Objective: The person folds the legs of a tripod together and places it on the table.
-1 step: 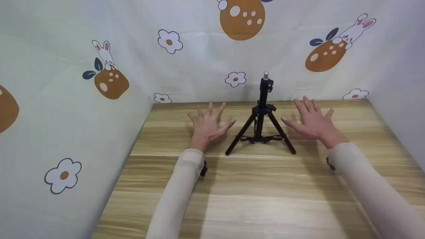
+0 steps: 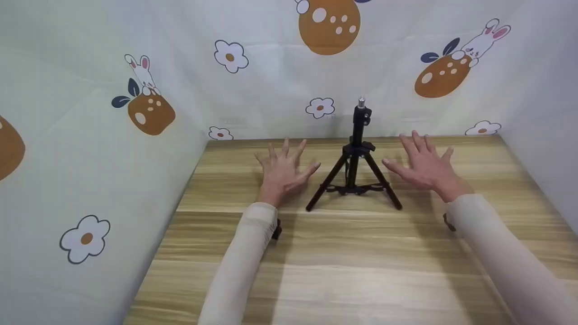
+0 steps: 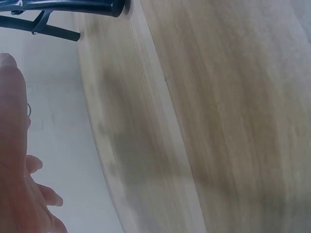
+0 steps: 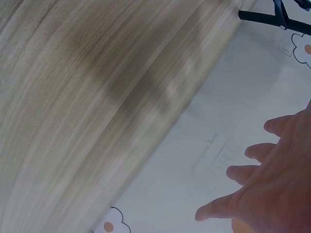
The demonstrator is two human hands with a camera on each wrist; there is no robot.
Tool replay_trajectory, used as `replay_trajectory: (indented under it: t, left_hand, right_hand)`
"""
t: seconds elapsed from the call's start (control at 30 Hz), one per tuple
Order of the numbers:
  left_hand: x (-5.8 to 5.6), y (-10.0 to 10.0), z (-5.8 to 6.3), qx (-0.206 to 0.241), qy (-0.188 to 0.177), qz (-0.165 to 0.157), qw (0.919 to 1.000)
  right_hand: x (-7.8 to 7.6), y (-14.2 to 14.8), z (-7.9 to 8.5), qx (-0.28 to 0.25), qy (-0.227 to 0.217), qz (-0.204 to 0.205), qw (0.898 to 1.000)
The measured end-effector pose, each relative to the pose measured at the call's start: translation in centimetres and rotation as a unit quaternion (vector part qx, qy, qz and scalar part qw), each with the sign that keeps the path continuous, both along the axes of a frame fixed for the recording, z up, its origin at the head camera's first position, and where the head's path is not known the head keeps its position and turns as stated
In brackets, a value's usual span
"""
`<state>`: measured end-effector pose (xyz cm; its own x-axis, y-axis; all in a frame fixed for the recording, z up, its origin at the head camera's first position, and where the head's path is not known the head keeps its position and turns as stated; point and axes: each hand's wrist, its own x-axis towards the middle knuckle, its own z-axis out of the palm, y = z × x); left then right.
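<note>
Head view shows the black tripod (image 2: 357,135) whole, upright on the table (image 2: 325,271) up to its silver tip (image 2: 361,103). It stands between the left hand (image 2: 283,170) and the right hand (image 2: 429,169), both splayed, holding nothing and apart from it. The left wrist view catches only its lower parts, top left; the right wrist view, parts at the top right corner, above a printed flower (image 4: 307,49).
</note>
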<state>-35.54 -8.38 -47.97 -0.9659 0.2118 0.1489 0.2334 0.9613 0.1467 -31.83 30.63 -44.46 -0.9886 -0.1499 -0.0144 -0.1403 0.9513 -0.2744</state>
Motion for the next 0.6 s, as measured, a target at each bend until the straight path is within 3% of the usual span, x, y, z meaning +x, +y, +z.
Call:
replay_trajectory:
  t: [0.27, 0.6]
  left_hand:
    - [0.2, 0.11, -0.23, 0.02, 0.003, -0.012, 0.9997]
    - [0.72, 0.11, -0.34, 0.068, 0.014, -0.037, 0.9969]
  right_hand:
    - [0.18, 0.1, 0.18, -0.004, 0.019, 0.006, 1.0]
    - [0.52, -0.26, 0.78, -0.047, 0.089, 0.027, 0.995]
